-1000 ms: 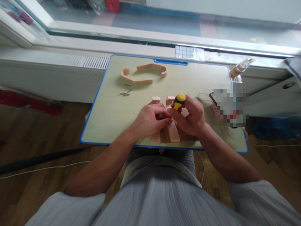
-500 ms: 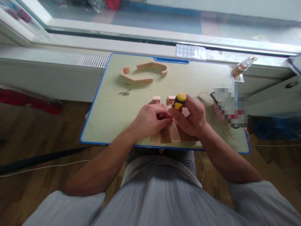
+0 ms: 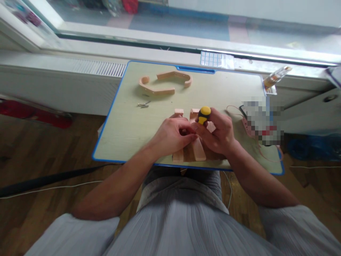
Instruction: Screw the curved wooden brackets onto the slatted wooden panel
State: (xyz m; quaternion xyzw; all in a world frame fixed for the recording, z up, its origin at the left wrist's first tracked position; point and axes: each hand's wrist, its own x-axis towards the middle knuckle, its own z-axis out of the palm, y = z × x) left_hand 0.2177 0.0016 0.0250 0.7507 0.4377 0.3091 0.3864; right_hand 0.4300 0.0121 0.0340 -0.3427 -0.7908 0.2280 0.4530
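Observation:
My right hand point(image 3: 218, 131) is wrapped round a screwdriver point(image 3: 204, 114) with a yellow and black handle; its shaft is hidden by the fingers. Close against it, my left hand point(image 3: 177, 133) pinches with thumb and forefinger at the tool's lower end, over a pale wooden piece point(image 3: 199, 151). Whatever lies between those fingertips is too small and covered to make out. A second pale wooden piece point(image 3: 178, 155) runs under the left hand, its hooked end showing beyond the knuckles. A brown surface shows beneath and between the two pieces.
Two curved wooden pieces point(image 3: 161, 91) point(image 3: 174, 74) lie towards the back of the blue-edged table point(image 3: 119, 131). Several small screws point(image 3: 144, 105) lie left of centre. At the right are a blurred-out item point(image 3: 262, 121) and a pink cord; a bottle point(image 3: 277, 76) leans near the sill.
The whole view has shifted slightly. Both hands keep nearly the same place at the wooden piece, and the screwdriver stays in the right hand.

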